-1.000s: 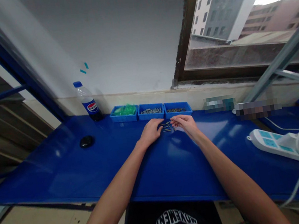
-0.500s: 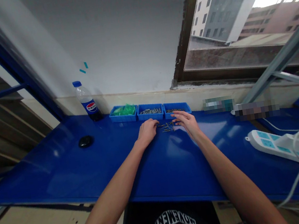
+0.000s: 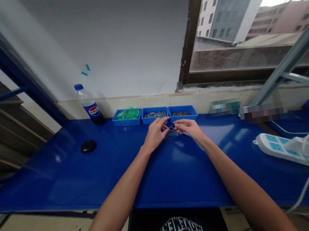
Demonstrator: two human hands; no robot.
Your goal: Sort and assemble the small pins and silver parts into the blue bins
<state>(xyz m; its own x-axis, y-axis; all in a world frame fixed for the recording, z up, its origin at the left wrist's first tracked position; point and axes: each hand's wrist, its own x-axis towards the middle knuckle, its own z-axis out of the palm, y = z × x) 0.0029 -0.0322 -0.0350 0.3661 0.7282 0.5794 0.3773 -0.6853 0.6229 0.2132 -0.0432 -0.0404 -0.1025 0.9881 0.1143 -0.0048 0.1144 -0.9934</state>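
My left hand (image 3: 156, 132) is closed, fingers curled toward the thumb, with a thin screw (image 3: 171, 127) at its fingertips. Close by on the right, my right hand (image 3: 189, 128) pinches at the other end of that screw; its exact grip is too small to make out. Under and between both hands, several long screws (image 3: 172, 133) lie loose on the blue table (image 3: 178, 174). Just behind the fingers stand two blue trays, one with grey metal pieces (image 3: 156, 115) and one with brownish screws (image 3: 180, 114).
Another blue tray (image 3: 128, 122) holds green plastic bags. Further left are a cola bottle (image 3: 92, 109) and a black round object (image 3: 88, 146). A white power strip (image 3: 283, 149) with cables lies on the right. The wall and window are behind.
My hands have come closer together over the loose screws. The right hand's fingers went from spread to a pinch, and a screw now shows between the hands.
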